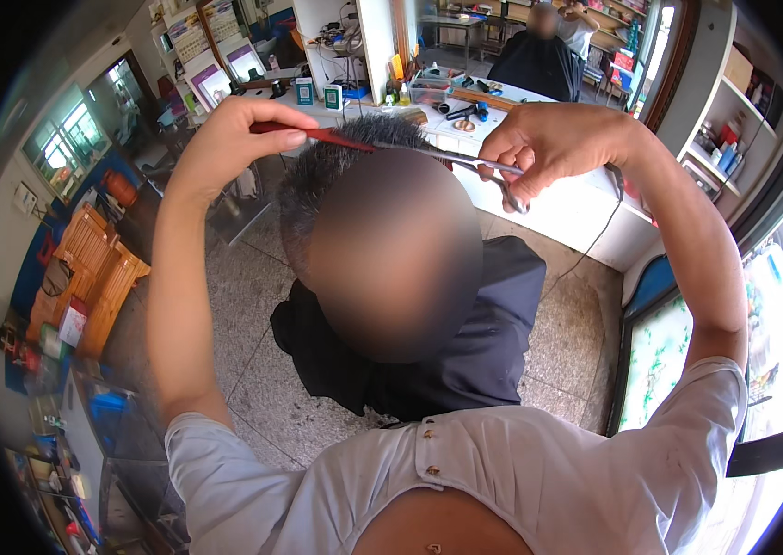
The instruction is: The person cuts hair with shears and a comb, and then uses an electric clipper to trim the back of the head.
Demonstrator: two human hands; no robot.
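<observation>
A person sits right before me, draped in a black barber's cape (502,305); the face area is blurred. My left hand (242,142) pinches a red comb (346,141), which lies against the short dark hair (381,128) on top of the head. From the right, my right hand (558,149) holds metal hair scissors (474,161) by the handle loops, with the blades pointing left along the hair beside the comb. Whether the blades are apart is hard to tell.
Beyond the head is a white counter (537,215) with gold-handled scissors (464,125), hair clippers (462,112) and a clear plastic bin (429,90). A mirror stands behind it. A wooden bench (96,270) is at the left, open shelves (745,104) at the right. A cord hangs from the counter.
</observation>
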